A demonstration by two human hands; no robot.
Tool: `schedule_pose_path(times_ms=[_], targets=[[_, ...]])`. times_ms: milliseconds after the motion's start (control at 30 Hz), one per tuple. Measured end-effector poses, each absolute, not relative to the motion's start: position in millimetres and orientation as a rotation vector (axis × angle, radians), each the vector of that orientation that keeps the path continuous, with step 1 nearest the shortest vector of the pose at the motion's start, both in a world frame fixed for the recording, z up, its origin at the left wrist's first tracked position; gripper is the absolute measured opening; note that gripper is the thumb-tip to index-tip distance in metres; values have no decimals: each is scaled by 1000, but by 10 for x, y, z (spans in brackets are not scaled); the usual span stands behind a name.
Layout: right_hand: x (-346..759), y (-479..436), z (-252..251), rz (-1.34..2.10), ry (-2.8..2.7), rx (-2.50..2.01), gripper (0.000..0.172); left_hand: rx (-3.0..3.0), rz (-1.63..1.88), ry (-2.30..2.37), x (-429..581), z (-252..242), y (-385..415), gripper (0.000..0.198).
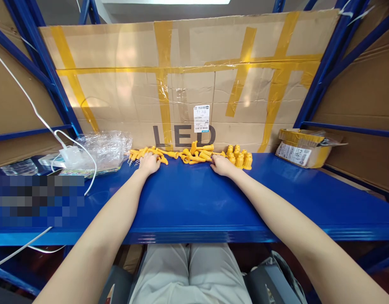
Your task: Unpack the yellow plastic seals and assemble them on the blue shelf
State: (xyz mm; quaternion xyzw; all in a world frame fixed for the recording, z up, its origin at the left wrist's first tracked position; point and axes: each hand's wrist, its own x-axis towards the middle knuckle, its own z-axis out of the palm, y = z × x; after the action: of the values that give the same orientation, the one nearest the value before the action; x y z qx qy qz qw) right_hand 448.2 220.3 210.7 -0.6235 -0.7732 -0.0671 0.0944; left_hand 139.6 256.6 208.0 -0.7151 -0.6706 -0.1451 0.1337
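Yellow plastic pegs (194, 154) are lying strewn along the back of the blue metal bench (188, 202). The left hand (149, 163) is lying over some, its grip impossible to tell. The right hand (222, 165) is resting flat and open, fingertips touching others.

both bare arms reach straight forward, the elbows almost stretched. the left hand (149, 164) lies palm down, fingers curled forward; the right hand (222, 165) is the same, well apart from it. their grip cannot be told
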Motion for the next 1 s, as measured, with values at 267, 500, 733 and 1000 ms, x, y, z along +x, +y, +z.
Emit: schedule_pose_path(times_ms=[267,500,733,1000], targets=[[4437,2142,2194,-215,-2110,-1935,28,-1978,-491,-2101,1391,2083,2580,54],[4452,2115,2262,-184,-1936,-1757,33,-2054,-470,-2085,1338,2027,2643,65],[4471,2089,2276,-52,-1891,-1543,31,-1982,-579,-2169,1338,2006,2676,76],[4417,2070,2313,171,-1736,-1487,47,-2020,-465,-2166,1351,2013,2686,66]])
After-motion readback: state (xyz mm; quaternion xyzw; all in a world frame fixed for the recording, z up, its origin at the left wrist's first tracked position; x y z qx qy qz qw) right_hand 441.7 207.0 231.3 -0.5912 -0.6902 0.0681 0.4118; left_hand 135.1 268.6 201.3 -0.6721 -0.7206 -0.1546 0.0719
